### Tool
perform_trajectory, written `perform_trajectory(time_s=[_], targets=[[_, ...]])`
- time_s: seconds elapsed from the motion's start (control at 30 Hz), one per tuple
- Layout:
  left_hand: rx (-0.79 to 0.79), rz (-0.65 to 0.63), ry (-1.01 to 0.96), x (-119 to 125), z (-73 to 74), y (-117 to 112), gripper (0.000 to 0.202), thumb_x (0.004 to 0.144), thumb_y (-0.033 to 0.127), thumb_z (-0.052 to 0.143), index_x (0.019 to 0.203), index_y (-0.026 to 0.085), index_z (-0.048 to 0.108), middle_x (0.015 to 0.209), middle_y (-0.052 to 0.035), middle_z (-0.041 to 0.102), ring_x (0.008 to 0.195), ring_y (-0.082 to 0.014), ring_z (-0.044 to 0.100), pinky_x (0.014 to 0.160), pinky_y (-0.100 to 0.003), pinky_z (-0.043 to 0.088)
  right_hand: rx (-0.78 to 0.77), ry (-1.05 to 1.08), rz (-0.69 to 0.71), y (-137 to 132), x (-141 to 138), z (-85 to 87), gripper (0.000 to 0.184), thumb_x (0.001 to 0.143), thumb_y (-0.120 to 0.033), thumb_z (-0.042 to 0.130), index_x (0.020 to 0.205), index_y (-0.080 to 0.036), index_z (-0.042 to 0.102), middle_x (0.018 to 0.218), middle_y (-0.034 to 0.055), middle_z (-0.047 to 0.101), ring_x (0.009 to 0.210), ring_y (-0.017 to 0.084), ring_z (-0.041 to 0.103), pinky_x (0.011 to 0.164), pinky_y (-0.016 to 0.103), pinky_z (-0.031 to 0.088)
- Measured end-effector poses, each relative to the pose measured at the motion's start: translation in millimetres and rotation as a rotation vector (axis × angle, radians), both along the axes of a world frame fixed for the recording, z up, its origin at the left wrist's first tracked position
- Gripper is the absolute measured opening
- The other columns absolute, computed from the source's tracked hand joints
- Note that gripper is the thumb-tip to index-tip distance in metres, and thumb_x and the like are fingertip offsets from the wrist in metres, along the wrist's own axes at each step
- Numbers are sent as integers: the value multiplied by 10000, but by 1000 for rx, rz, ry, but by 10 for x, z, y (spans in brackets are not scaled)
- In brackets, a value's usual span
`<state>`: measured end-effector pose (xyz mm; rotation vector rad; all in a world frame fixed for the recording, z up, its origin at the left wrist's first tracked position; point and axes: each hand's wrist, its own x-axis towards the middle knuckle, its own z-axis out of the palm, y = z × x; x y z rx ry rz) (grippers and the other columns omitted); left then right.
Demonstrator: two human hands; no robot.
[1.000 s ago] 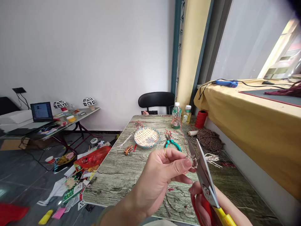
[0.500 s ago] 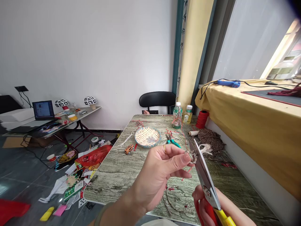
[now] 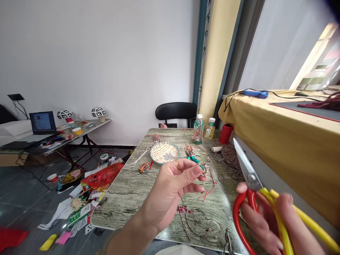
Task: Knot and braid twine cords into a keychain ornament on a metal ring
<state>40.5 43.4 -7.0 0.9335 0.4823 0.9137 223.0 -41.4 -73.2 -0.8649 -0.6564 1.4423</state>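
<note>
Left hand [image 3: 172, 187]: thumb and fingertips pinching a small knotted cord [image 3: 204, 169], raised over the surface [image 3: 140, 198], pliers [image 3: 193, 159] just behind in our view. Right hand [image 3: 297, 226]: curled round the handles of our scissors [image 3: 252, 181], blades looking closed, well apart from the cord. Beyond, we see a woven basket [image 3: 159, 150] holding beads [image 3: 170, 156], toy car [image 3: 143, 167] near it.

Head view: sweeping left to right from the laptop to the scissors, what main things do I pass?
Laptop → orange toy car → woven basket → larger bottle with white cap → smaller bottle of yellow liquid → red thread spool → scissors.
</note>
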Motion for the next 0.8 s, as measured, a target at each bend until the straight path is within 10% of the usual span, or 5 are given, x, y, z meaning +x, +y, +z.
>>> perform_trajectory(time_s=[0.33,0.57,0.8], targets=[[-35,3,46,-33,-106,16,113,745,209,635,705,119,579,671,-1,548,651,-78,528,591,-184,475,-95,-125,-228,516,733,-151,358,757,-513,526,939,-206,538,514,-79,338,339,23,267,261,79,251],[-48,20,61,-61,-149,28,109,743,206,635,717,120,573,677,4,537,642,-75,520,594,-184,469,-141,-792,-395,671,1268,-466,178,810,-247,545,953,-142,557,609,-59,546,447,62,516,425,174,404],[-66,44,63,-88,-173,38,111,746,207,630,706,127,566,684,-1,540,657,-81,515,594,-186,462,-63,-1406,-330,599,1555,-1039,426,540,-200,688,963,-196,640,836,67,708,785,288,640,694,337,455]])
